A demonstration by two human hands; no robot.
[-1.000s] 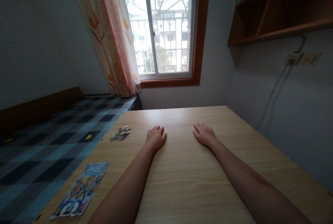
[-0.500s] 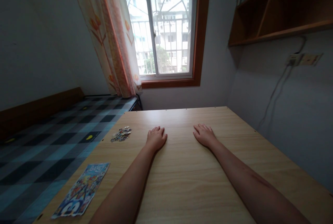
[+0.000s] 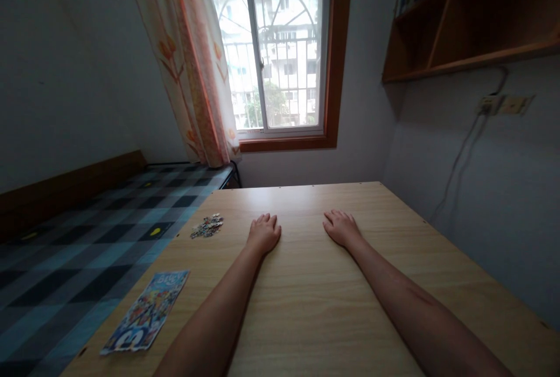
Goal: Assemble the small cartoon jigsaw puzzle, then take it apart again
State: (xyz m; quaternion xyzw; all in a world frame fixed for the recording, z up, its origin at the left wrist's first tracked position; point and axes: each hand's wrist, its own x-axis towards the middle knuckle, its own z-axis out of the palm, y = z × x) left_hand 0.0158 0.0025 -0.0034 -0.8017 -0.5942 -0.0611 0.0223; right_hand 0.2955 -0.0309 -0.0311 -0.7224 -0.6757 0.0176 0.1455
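My left hand point(image 3: 263, 232) lies flat, palm down, on the light wooden table point(image 3: 306, 307), fingers stretched out and holding nothing. My right hand point(image 3: 341, 228) rests the same way a short distance to its right, also open and empty. A small heap of colourful jigsaw pieces point(image 3: 207, 226) sits on the table to the left of my left hand, apart from it. Nearer me, at the table's left edge, lies a colourful printed sheet point(image 3: 146, 320), flat.
A bed with a blue and black checked cover point(image 3: 87, 237) runs along the table's left side. Behind the table are a window point(image 3: 284, 44) with an orange patterned curtain point(image 3: 192, 62). A wooden wall shelf point(image 3: 472, 15) and a socket with cable point(image 3: 487, 105) are on the right wall.
Both hands stay flat where they were. The view has shifted slightly, so the pieces and the sheet appear a little further right and lower.
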